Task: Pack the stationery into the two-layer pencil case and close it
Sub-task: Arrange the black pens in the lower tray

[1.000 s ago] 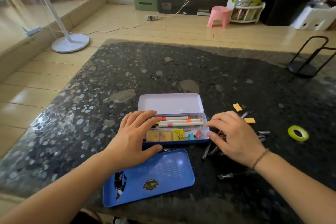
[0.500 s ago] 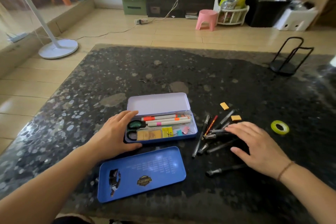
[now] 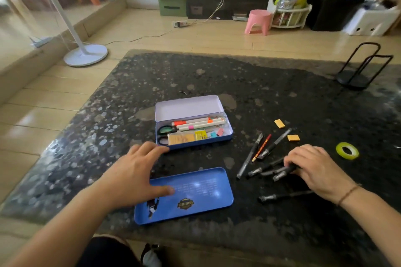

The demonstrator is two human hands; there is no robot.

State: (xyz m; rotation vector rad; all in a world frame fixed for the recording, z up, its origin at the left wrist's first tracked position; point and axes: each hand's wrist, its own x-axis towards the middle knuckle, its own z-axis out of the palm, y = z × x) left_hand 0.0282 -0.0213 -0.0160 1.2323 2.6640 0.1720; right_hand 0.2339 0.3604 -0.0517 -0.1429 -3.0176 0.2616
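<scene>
The blue tin pencil case (image 3: pixel 230 134) lies open mid-table with its lid (image 3: pixel 186 107) tipped back. Inside are highlighters (image 3: pixel 199 124), green-handled scissors (image 3: pixel 165 130), sticky notes and small clips. Its loose blue tray (image 3: pixel 204 206) lies flat in front of it. My left hand (image 3: pixel 134 175) hovers with fingers spread, fingertips by the case's near-left corner and thumb over the tray. My right hand (image 3: pixel 314 169) rests on a pile of black pens (image 3: pixel 260 172), fingers curled around some of them. A red pencil (image 3: pixel 263 147) lies among the pens.
Two orange erasers (image 3: pixel 280 124) (image 3: pixel 293 137) lie beyond the pens, a yellow-green tape roll (image 3: pixel 347 151) to their right. One more black pen (image 3: pixel 282 196) lies under my right wrist. A black wire stand (image 3: pixel 358 71) sits at the far right of the table.
My left hand came off the case and drew back toward the tray. My right hand moved right from the case to the pens and curled its fingers on them.
</scene>
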